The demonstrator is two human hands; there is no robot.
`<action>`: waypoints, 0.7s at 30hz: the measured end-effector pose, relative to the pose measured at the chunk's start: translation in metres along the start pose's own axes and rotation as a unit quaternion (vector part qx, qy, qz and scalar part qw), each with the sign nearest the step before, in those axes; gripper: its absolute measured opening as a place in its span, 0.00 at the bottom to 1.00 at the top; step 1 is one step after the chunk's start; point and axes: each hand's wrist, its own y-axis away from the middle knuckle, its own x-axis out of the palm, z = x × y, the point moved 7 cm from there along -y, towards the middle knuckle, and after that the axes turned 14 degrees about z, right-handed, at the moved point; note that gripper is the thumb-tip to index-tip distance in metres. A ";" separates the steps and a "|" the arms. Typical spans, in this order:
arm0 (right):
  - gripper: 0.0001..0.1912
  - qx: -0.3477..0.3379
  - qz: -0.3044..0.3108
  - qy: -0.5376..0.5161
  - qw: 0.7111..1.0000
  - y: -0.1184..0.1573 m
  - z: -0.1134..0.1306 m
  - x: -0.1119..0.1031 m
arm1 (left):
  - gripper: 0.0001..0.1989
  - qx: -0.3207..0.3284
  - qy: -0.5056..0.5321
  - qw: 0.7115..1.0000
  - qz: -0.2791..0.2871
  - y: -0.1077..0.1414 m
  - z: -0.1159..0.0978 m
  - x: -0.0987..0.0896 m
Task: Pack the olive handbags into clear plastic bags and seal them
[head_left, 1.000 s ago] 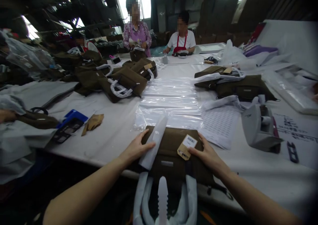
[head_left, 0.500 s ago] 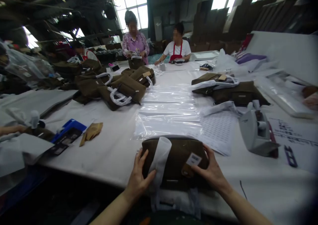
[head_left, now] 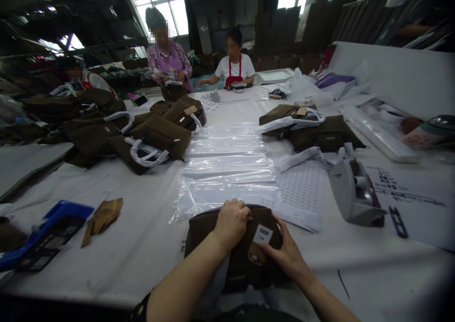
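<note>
A dark olive-brown handbag (head_left: 266,274) lies on the near edge of the table in front of me. My left hand (head_left: 232,222) reaches across its top, fingers curled down by the upper edge; the hand covers the upper part of the white-wrapped handle (head_left: 222,272), whose lower part shows beside my forearm. At the bag's right end my right hand (head_left: 286,253) grips the side, with fingers behind and thumb in front at the tags. A white barcode label (head_left: 263,234) and a brown hang tag (head_left: 256,254) rest on the bag's front.
Clear plastic bags (head_left: 227,170) lie just beyond, beside a printed sheet (head_left: 302,194). Right stand a grey tape dispenser (head_left: 350,194) and thread snips (head_left: 398,222). Left are a blue tray (head_left: 60,222), brown paper pieces (head_left: 103,217) and piled handbags (head_left: 156,137). Co-workers (head_left: 234,68) sit and stand opposite.
My left hand has moved from the bag's left side up onto its top, over the wrapped handle. My right hand stays at the right end. The view has shifted rightward.
</note>
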 end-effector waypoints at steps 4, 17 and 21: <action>0.40 -0.041 -0.030 0.072 0.996 0.000 0.005 -0.004 | 0.06 -0.017 0.092 0.992 -0.086 0.017 0.016 -0.035; 0.19 -0.269 -0.023 0.346 0.898 0.015 0.071 -0.003 | 0.12 -0.442 0.104 0.793 -0.407 0.314 0.114 -0.037; 0.17 -0.276 0.007 0.375 0.885 0.014 0.073 0.005 | 0.09 -0.310 0.132 0.852 -0.400 0.271 0.060 -0.019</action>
